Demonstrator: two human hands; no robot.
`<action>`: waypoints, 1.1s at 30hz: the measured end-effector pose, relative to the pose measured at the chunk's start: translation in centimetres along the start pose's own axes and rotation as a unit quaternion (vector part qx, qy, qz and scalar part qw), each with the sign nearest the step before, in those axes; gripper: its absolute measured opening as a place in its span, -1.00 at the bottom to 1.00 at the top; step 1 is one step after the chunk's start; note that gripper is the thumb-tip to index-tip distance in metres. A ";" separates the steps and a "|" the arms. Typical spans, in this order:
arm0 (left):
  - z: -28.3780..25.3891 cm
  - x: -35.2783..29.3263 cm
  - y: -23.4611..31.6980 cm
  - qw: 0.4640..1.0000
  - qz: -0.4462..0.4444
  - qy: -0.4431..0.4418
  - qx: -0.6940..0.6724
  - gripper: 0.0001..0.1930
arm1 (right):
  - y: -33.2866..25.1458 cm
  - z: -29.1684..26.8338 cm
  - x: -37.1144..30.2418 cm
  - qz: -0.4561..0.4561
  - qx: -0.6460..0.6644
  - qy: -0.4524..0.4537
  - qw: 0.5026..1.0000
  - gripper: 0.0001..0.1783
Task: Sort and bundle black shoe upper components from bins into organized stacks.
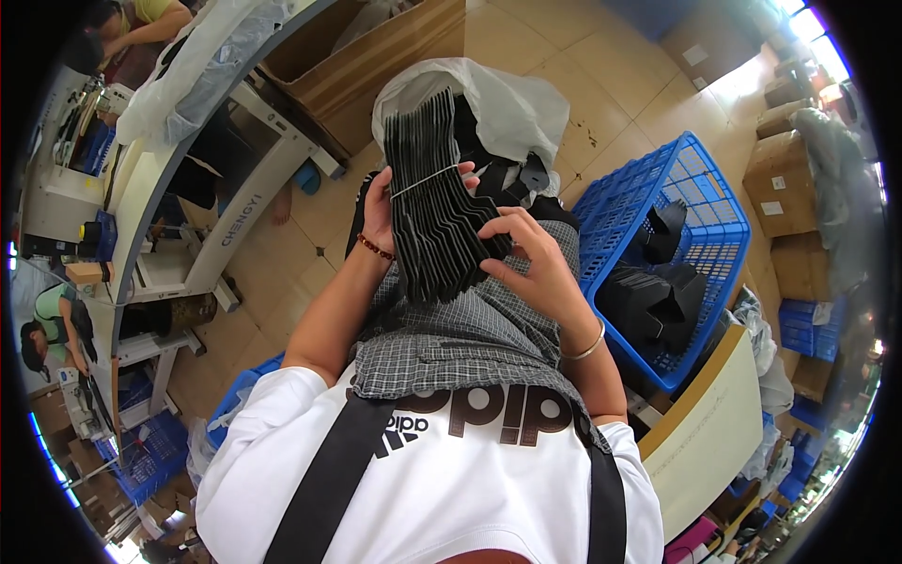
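1. Wearing white shirt (451,479), nearest, at six o'clock.
2. With left hand (378,211) wrapped around, gripping black stack (427,235) toward twelve o'clock.
3. With right hand (534,256) half open, touching its four-o'clock edge.
4. Apparently separating or counting layers; next, probably calls for parting edges.

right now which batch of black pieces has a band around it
The stack held in the left hand: a pale band crosses it, whereas the black pieces in the blue basket at right show none.
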State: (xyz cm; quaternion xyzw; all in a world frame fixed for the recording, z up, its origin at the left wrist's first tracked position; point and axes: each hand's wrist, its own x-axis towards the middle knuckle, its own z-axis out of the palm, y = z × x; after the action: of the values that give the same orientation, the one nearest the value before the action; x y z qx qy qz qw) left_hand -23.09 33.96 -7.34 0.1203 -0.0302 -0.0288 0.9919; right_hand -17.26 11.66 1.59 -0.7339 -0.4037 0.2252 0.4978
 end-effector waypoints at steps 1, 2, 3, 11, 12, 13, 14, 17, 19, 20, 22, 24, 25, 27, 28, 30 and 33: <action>0.1 0.0 0.0 1.000 0.000 0.000 0.001 -0.11 | -0.1 0.2 0.0 0.000 0.000 0.001 1.000 -0.63; 0.1 0.0 0.0 1.000 0.005 0.005 -0.005 -0.10 | -0.1 0.3 0.0 -0.010 0.007 0.027 1.000 -0.66; 0.2 0.0 0.0 1.000 0.010 0.010 -0.010 -0.09 | -0.1 0.4 0.0 -0.020 0.014 0.054 0.998 -0.68; 0.5 0.2 0.0 0.999 0.011 0.023 0.024 -0.10 | 0.5 1.1 0.4 -0.069 -0.068 0.070 0.993 -0.78; 0.4 0.1 0.0 0.999 0.013 0.029 0.040 -0.12 | 0.5 1.2 0.4 -0.064 -0.086 0.072 0.992 -0.77; 0.4 0.1 -0.1 0.999 0.013 0.028 0.041 -0.12 | 0.5 1.3 0.4 -0.065 -0.086 0.072 0.992 -0.77; 0.4 0.0 -0.1 0.999 0.013 0.031 0.040 -0.12 | 0.6 1.3 0.5 -0.065 -0.089 0.077 0.991 -0.76; 0.3 0.1 -0.2 0.999 0.007 0.032 0.030 -0.12 | 0.9 1.4 0.4 -0.063 -0.094 0.082 0.990 -0.77; 0.1 0.0 -0.3 0.999 0.004 0.031 0.022 -0.12 | 0.8 1.5 0.2 -0.063 -0.095 0.080 0.990 -0.78; -0.1 0.1 -0.3 0.999 0.008 0.032 0.029 -0.12 | 0.5 1.5 0.1 -0.045 -0.074 0.083 0.993 -0.78; -0.1 0.1 -0.3 0.999 0.012 0.033 0.037 -0.12 | 0.4 1.6 0.1 -0.026 -0.053 0.084 0.995 -0.78; 0.0 0.0 -0.3 0.999 0.013 0.037 0.030 -0.12 | 0.8 1.8 0.1 -0.057 -0.074 0.100 0.991 -0.78; 0.1 0.0 -0.3 0.999 0.013 0.038 0.031 -0.12 | 1.0 1.8 0.2 -0.057 -0.073 0.100 0.991 -0.78; 0.1 0.1 -0.2 0.999 0.012 0.041 0.027 -0.12 | 1.3 1.8 0.3 -0.086 -0.093 0.093 0.988 -0.79; 0.1 0.2 -0.3 0.999 0.011 0.041 0.028 -0.12 | 1.2 1.8 0.3 -0.086 -0.092 0.094 0.988 -0.79; 0.2 0.2 -0.3 0.999 0.011 0.042 0.030 -0.12 | 0.6 1.7 0.3 -0.078 -0.087 0.093 0.989 -0.79; -0.1 0.1 -0.4 0.999 0.005 0.045 0.013 -0.12 | 0.4 1.7 0.2 -0.055 -0.070 0.076 0.993 -0.75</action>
State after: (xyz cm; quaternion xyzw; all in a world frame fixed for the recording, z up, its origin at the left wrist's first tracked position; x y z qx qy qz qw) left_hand -22.96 33.59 -7.50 0.1345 0.0136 -0.0184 0.9907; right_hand -18.22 12.73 0.50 -0.7583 -0.4193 0.1126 0.4863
